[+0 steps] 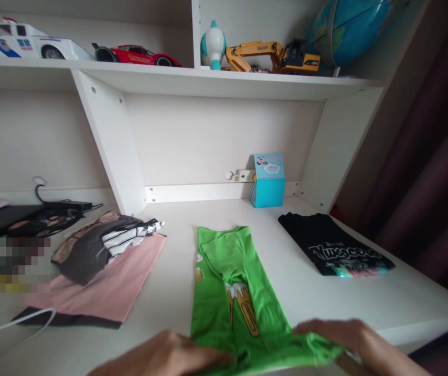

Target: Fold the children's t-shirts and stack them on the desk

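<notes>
A green T-shirt (265, 292) with beer-mug prints lies on the white desk in front of me, its sides folded in to a long narrow strip. At its near end my left hand (165, 355) grips the left part of the hem, the fingers partly blurred. My right hand (349, 337) holds the right part of that same edge, which is bunched and slightly raised. Some of the fingertips are hidden by the cloth and the frame's lower edge. To the right lies a folded black T-shirt (329, 245) with white lettering.
At left a pink cloth (130, 277) lies under a dark grey garment (86, 253), near a white cable (20, 330). A blue desk calendar (270, 192) stands at the back. The shelf (239, 83) above holds toy cars, a toy excavator (255, 52) and a globe (351, 31).
</notes>
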A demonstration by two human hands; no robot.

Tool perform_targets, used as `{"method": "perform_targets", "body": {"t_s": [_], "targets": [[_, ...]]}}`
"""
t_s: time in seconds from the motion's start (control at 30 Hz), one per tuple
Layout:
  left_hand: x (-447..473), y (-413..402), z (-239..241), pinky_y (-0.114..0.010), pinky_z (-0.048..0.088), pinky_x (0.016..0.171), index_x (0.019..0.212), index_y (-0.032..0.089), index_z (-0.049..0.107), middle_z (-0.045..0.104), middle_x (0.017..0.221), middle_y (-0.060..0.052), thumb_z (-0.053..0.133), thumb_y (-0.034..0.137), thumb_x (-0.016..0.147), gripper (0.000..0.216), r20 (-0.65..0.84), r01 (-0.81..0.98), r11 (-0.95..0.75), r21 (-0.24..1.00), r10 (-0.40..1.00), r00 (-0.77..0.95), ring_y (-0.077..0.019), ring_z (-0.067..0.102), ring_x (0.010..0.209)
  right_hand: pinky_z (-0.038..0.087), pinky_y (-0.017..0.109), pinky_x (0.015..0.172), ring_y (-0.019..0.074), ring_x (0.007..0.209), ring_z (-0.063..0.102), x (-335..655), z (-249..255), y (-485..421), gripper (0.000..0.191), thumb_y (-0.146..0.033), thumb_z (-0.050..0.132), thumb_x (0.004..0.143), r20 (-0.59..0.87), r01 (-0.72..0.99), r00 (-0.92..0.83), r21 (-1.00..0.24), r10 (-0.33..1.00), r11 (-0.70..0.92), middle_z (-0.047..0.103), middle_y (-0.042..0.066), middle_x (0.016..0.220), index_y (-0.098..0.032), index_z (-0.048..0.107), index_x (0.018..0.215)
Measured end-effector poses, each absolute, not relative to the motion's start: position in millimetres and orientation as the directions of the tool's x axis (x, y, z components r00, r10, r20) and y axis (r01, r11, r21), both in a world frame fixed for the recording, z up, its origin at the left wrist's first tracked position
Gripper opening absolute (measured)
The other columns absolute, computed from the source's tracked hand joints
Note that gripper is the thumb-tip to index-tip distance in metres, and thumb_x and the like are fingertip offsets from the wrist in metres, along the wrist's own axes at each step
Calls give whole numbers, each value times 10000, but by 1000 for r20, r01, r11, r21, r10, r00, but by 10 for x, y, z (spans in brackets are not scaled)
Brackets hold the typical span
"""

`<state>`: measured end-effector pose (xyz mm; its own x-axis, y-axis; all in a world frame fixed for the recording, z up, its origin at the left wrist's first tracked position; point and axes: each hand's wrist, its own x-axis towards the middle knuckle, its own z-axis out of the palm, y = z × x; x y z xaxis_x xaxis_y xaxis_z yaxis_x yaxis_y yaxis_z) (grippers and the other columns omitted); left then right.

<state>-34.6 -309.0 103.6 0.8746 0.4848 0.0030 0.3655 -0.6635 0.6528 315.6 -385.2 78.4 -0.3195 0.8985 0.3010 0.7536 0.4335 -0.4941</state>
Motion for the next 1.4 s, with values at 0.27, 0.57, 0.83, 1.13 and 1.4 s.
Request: {"method": "perform_targets", "body": {"t_s": [0.27, 0.57, 0.83, 1.13, 1.4], "targets": [[89, -1189, 1133, -215, 436, 579, 883, 143, 619, 620, 729, 3, 601, 331, 673, 283, -23, 455, -345, 821, 776, 630, -145, 568, 670, 360, 183, 490, 82, 548, 474, 2939, 1140, -1863, 194, -296, 521, 785, 80, 688, -40, -721, 996, 86, 539, -1, 635, -115, 576, 829], [62, -638, 397, -224, 392, 503, 677, 168, 574, 526, 557, 35, 589, 341, 633, 178, -54, 662, -332, 672, 869, 491, -139, 523, 537, 348, 189, 488, 97, 589, 515, 2964, 371, -1379, 249, -297, 521, 775, -14, 756, 57, -653, 998, -53, 595, 62, 758, -81, 581, 883], [184, -612, 420, -229, 396, 632, 903, 159, 609, 593, 755, -11, 616, 209, 604, 304, 37, 713, -442, 544, 862, 506, -166, 550, 709, 346, 214, 574, 157, 714, 551, 2960, 356, -1333, 173, -272, 648, 643, 78, 852, 109, -521, 991, -53, 610, 68, 764, -117, 616, 713], [238, -872, 1525, -231, 409, 669, 1144, 164, 502, 537, 765, 9, 526, 279, 755, 407, 481, 441, -720, 536, 689, 542, -125, 522, 695, 393, 221, 582, 120, 641, 547, 3195, 1373, -1667, 236, -354, 555, 740, 435, 831, 174, -547, 884, 106, 614, 30, 813, -165, 552, 881], [56, -1634, 1456, -264, 379, 889, 1226, 248, 463, 527, 1122, -39, 468, 120, 768, 476, 327, 447, -825, 345, 552, 767, -169, 515, 1012, 422, 211, 591, 116, 660, 567, 3115, 1277, -2744, 142, -332, 519, 790, 445, 824, -125, -451, 887, 342, 601, 11, 800, -201, 526, 844]]}}
